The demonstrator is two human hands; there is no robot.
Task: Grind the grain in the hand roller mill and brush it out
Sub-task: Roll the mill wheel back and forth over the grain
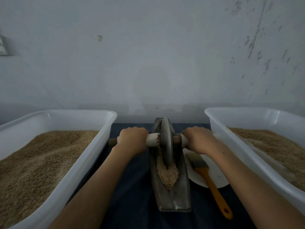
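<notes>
A grey boat-shaped mill trough lies lengthwise in the middle, with a heap of pale grain in its channel. A dark grinding wheel stands upright in the trough at its far half, on a cross axle with pale handle sleeves. My left hand grips the left handle. My right hand grips the right handle. A brush with pale bristles and an orange handle lies on a white plate just right of the trough.
A white tub full of brown grain stands at the left, and a second white tub of grain at the right. A dark blue cloth covers the table. A grey wall rises close behind.
</notes>
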